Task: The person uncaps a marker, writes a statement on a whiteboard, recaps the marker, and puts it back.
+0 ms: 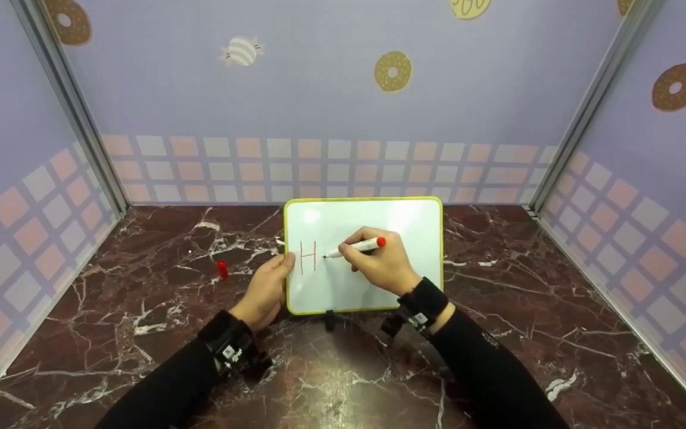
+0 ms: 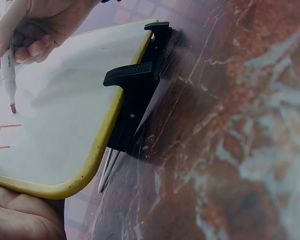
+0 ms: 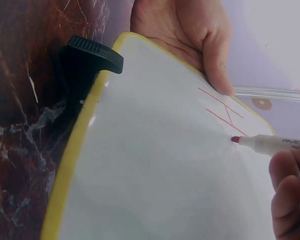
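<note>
A whiteboard (image 1: 367,214) with a yellow frame stands tilted on a black stand (image 2: 132,107). Near its left side a red letter H (image 1: 308,256) is drawn. My left hand (image 1: 267,289) grips the board's left edge, thumb over the front and the other fingers behind, partly hidden. In my right hand (image 1: 382,262) is a white marker (image 1: 362,245) with a red end, pinched between thumb and fingers. The marker's red tip (image 3: 235,139) is right at the board surface, just to the right of the H.
A red marker cap (image 1: 222,269) lies on the dark marbled table (image 1: 140,333), left of the board. Patterned lilac walls (image 1: 319,107) enclose the table at the back and both sides. Another black stand hook (image 2: 157,25) overlaps the board's lower edge.
</note>
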Motion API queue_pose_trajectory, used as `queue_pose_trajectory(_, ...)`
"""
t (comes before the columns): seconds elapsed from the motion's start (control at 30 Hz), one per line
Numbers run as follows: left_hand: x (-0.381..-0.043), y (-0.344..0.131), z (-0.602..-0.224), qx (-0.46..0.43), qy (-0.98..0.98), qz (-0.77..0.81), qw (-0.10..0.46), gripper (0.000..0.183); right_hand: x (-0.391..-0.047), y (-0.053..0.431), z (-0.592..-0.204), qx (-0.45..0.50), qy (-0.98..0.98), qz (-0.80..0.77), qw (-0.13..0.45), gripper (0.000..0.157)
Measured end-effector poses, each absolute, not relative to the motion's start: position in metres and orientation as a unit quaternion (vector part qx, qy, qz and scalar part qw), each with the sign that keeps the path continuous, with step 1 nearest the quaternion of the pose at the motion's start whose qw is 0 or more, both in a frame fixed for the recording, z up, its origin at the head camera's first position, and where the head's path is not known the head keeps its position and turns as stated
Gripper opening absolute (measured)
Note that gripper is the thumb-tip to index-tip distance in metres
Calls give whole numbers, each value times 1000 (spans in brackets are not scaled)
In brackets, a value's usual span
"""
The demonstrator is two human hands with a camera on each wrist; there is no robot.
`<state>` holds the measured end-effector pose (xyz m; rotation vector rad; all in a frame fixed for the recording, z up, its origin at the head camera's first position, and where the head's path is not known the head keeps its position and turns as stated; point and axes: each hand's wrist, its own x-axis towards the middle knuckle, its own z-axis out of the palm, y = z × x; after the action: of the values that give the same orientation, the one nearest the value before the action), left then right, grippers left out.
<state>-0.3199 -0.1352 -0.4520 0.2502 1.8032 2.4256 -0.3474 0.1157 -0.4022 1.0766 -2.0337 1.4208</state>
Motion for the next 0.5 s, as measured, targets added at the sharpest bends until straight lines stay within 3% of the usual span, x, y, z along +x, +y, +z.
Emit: queue_pose_trajectory(0.5, -320, -136, -452, 85, 600, 793, 56, 48, -350, 119, -401, 380, -737, 517, 214, 11)
